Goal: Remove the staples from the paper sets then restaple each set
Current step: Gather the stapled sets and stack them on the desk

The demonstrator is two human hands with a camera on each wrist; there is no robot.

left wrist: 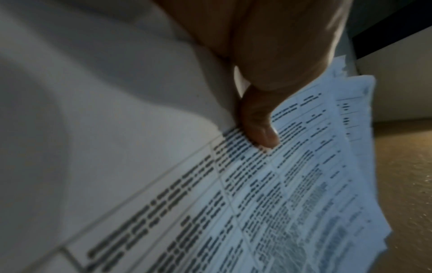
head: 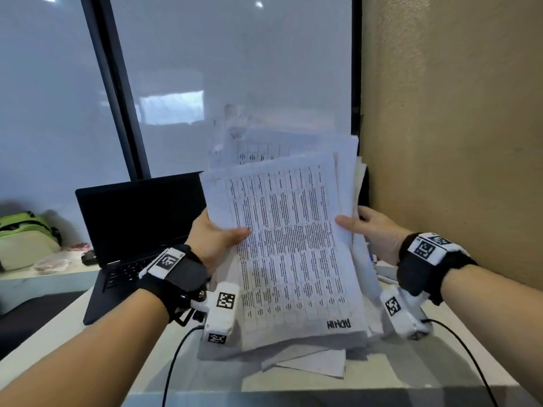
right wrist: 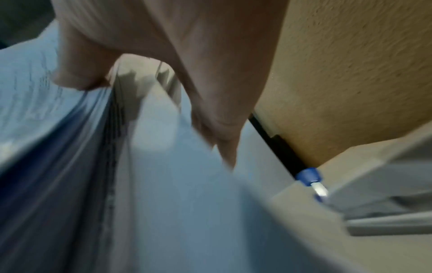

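Observation:
A thick stack of printed paper sets [head: 293, 248] stands tilted on its lower edge on the white desk [head: 382, 374], its top page filled with tables of text. My left hand [head: 214, 239] grips the stack's left edge, thumb lying across the front page [left wrist: 292, 194], the thumb tip [left wrist: 261, 134] pressing the print. My right hand [head: 373, 230] grips the right edge, thumb on the front and fingers behind the sheets [right wrist: 46, 114]. No stapler or staple remover shows clearly.
An open black laptop [head: 141, 227] sits left of the papers. A beige wall [head: 455, 142] stands close on the right, glass panels behind. A few loose sheets [head: 311, 362] lie under the stack. A blue-and-black pen-like object [right wrist: 304, 173] lies by the wall. A green bag [head: 26, 236] rests far left.

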